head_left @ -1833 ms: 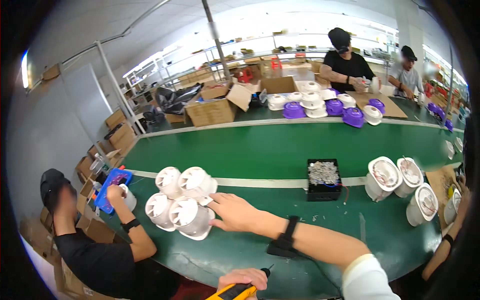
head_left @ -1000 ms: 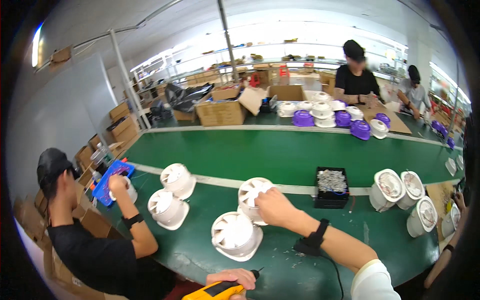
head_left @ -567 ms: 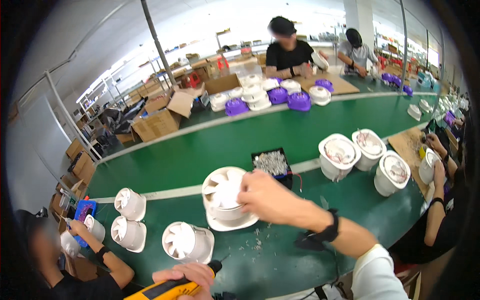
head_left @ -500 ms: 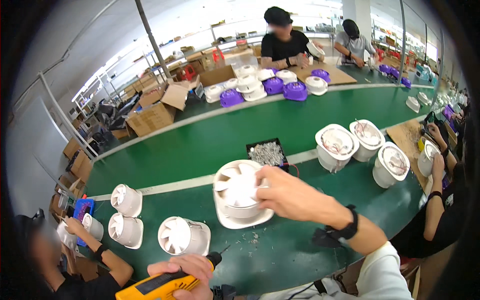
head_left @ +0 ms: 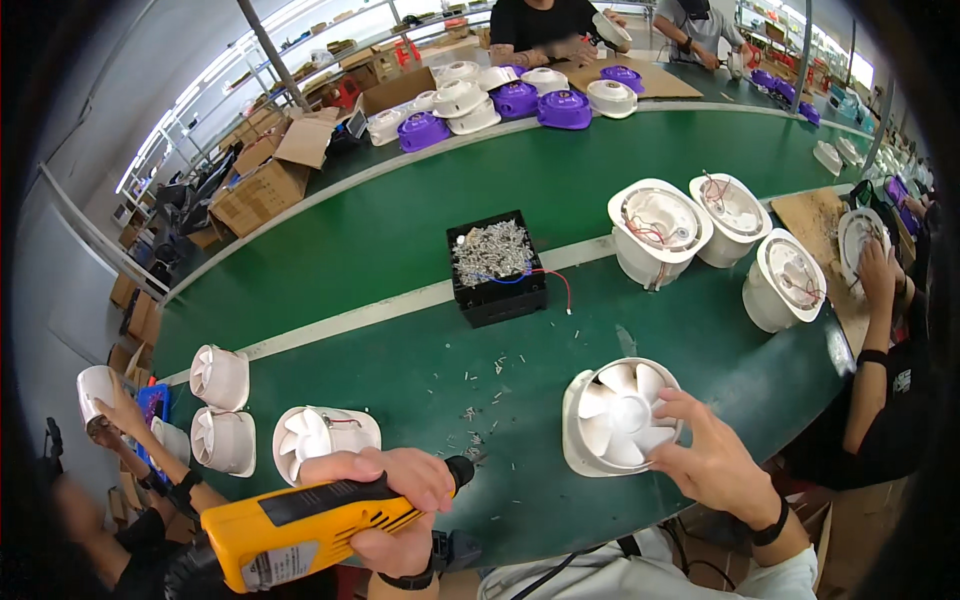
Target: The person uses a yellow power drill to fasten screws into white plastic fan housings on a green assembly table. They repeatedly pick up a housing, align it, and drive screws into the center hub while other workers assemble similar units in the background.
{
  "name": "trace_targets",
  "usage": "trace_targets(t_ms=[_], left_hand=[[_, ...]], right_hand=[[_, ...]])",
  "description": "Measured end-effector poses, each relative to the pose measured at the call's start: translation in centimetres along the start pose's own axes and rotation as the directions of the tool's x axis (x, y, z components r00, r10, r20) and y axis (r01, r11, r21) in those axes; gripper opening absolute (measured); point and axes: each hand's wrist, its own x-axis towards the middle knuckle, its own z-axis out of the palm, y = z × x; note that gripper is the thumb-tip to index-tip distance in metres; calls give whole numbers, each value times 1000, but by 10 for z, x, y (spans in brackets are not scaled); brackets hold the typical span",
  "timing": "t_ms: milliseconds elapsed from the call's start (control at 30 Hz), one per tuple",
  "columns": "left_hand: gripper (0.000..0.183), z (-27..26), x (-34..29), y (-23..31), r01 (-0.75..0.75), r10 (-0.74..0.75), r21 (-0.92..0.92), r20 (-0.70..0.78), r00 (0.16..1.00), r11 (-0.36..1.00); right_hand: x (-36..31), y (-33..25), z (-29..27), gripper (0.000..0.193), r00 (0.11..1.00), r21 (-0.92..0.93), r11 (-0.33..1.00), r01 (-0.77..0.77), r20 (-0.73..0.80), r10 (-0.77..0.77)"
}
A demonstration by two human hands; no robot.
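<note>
My left hand (head_left: 405,500) is wrapped round the grip of a yellow and black power screwdriver (head_left: 265,540), its dark nose angled up to the right over the table. At the front right, a white fan housing (head_left: 612,418) sits with its blades facing up. My right hand (head_left: 715,455) grips that housing at its right rim, with thumb and fingers curled over the edge. Another white fan housing (head_left: 325,435) lies on its side just beyond my left hand. A black box of small screws (head_left: 497,265) stands in the middle, with red and blue wires by it.
Two more fan housings (head_left: 222,440) stand at the left, beside a person handling a white part. Several white housings with red wires (head_left: 660,235) are at the right, near another person. Loose screws (head_left: 475,435) lie on the green table (head_left: 400,215). Purple and white covers (head_left: 565,110) line the far side.
My right hand has brought the fan housing from the middle of the table to the right and nearer me. The screwdriver has swung slightly in my left hand. The view has tilted down.
</note>
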Motion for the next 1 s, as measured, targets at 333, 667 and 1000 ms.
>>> trace_targets(t_ms=[333, 667, 1000], left_hand=[[67, 20, -3, -18, 205, -193, -119, 103, 976, 972], [60, 0, 0, -44, -55, 90, -181, 192, 977, 982], [65, 6, 7, -36, -12, 31, -107, 182, 983, 994]], right_hand=[[50, 13, 44, 62, 969, 370, 929, -9, -226, 99], [101, 13, 85, 53, 934, 405, 911, 75, -349, 78], [106, 20, 93, 50, 922, 397, 911, 113, -384, 52]])
